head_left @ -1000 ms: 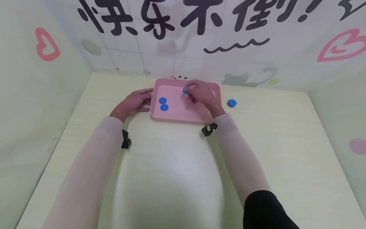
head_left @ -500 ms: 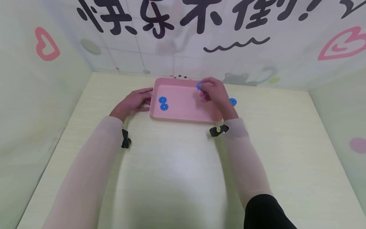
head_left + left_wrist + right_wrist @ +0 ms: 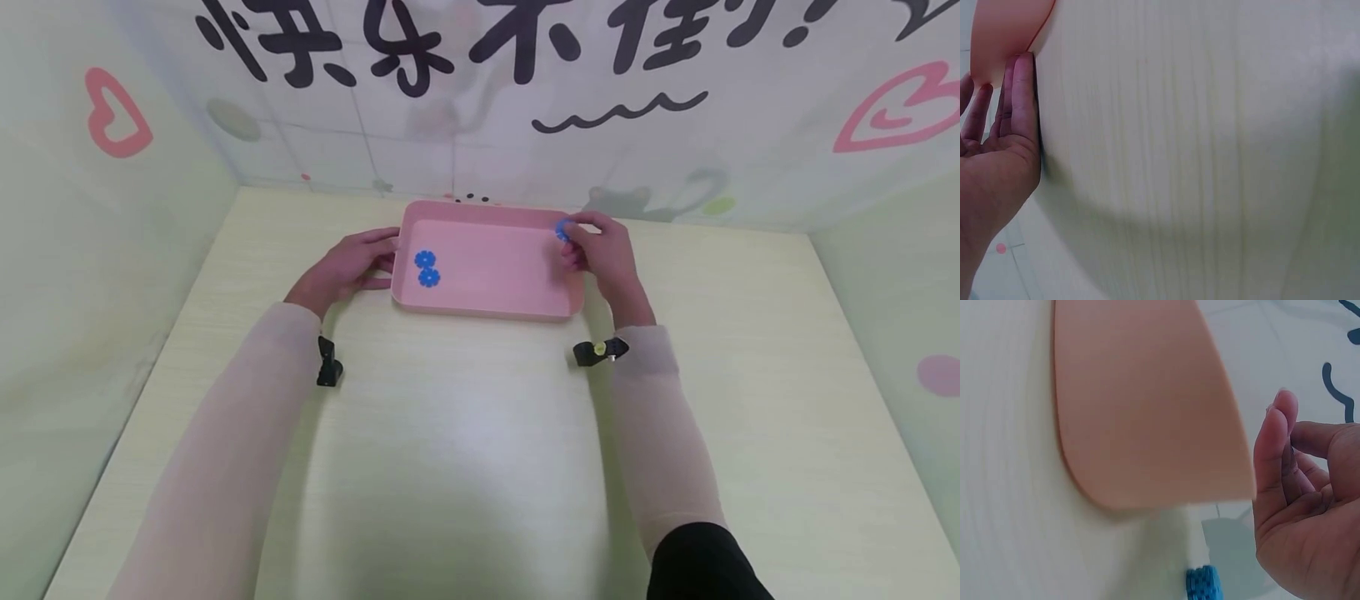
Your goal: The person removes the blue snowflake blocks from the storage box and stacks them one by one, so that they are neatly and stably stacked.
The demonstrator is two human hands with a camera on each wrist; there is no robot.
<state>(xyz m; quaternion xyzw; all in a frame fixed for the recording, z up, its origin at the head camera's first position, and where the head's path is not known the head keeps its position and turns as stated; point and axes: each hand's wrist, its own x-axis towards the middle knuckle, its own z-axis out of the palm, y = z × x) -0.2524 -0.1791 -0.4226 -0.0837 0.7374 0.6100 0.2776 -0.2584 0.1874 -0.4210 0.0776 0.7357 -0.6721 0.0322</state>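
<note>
A pink rectangular tray (image 3: 487, 312) lies near the back of the table. Two blue flower-shaped pieces (image 3: 425, 259) are inside it, side by side toward its left end. My left hand (image 3: 348, 265) rests against the tray's left side, fingers extended to its wall, as the left wrist view also shows. At the far right corner, my right hand (image 3: 606, 254) pinches another blue flower-shaped piece (image 3: 562, 231) between thumb and fingers, above the rim. More blue pieces (image 3: 1204, 582), stacked, show at the bottom of the right wrist view; the right hand hides them in the head view.
A pale wood-grain table (image 3: 465, 433) runs under both arms. Behind the tray rises a printed back wall (image 3: 420, 150) with large dark characters, and printed panels stand at both sides. Black wrist cameras (image 3: 597, 352) sit on the cuffs.
The right hand has moved rightward across the tray with its blue flower-shaped piece, now over the right edge and covering the stack outside. The left hand and the two pieces inside have stayed put.
</note>
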